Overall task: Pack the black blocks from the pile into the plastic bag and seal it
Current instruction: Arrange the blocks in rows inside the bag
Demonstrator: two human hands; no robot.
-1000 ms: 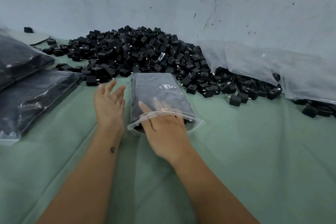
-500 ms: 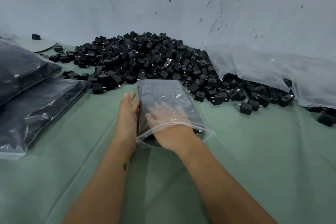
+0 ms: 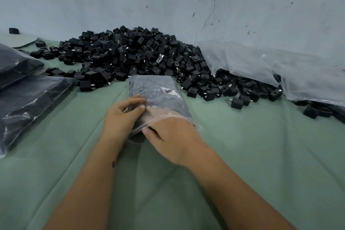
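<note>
Clear plastic bag [image 3: 158,97] lies flat on the green counter [image 3: 261,155], full of black blocks. Right hand [image 3: 171,136] fingers go inside its mouth, prob. to tidy blocks. Left hand [image 3: 121,115] fingers curl on the bag's side, keeping it put. Pile [image 3: 134,56] sits just past the fingers.

A clear plastic bag [image 3: 158,97] lies flat on the green cloth, long axis running away from the hands, dark with black blocks packed inside. Its mouth is open at the near end, where the right hand [image 3: 171,136] reaches in, fingers showing through the film; the left hand [image 3: 121,117] touches its left edge. Just beyond the bag's far end, the pile of black blocks [image 3: 130,56] heaps against the wall, small cubes with metal prongs, loose ones trailing right.
</note>
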